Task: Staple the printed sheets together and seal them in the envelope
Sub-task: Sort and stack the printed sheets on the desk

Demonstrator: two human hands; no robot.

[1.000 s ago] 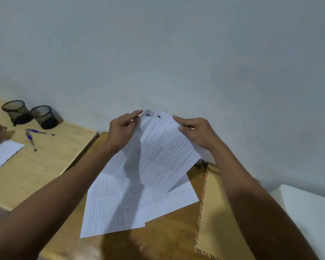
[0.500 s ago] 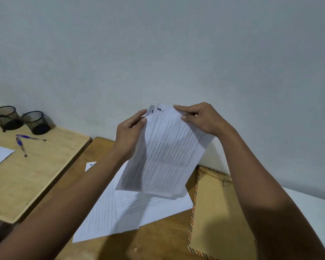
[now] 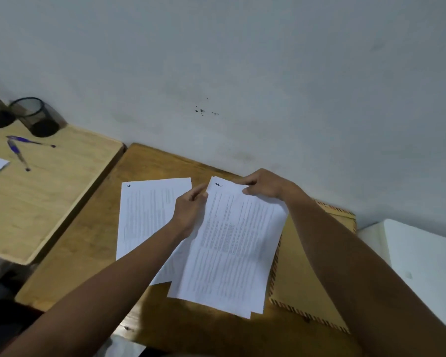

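Both hands pinch the top edge of a small stack of printed sheets (image 3: 232,243), left hand (image 3: 188,212) at eleven o'clock of it, right hand (image 3: 264,185) at one, likely squaring the pages for stapling. The striped-edged brown envelope (image 3: 301,274) lies partly beneath, at three o'clock; another numbered sheet (image 3: 147,212) lies at nine.

A pale grey-blue wall (image 3: 242,60) — flecked with a few dark specks (image 3: 202,111) — rises behind a wooden desk (image 3: 88,240) pushed against it. A lighter wooden desk (image 3: 49,191) stands just to its left, a white surface (image 3: 422,258) at right. Dim, even light.
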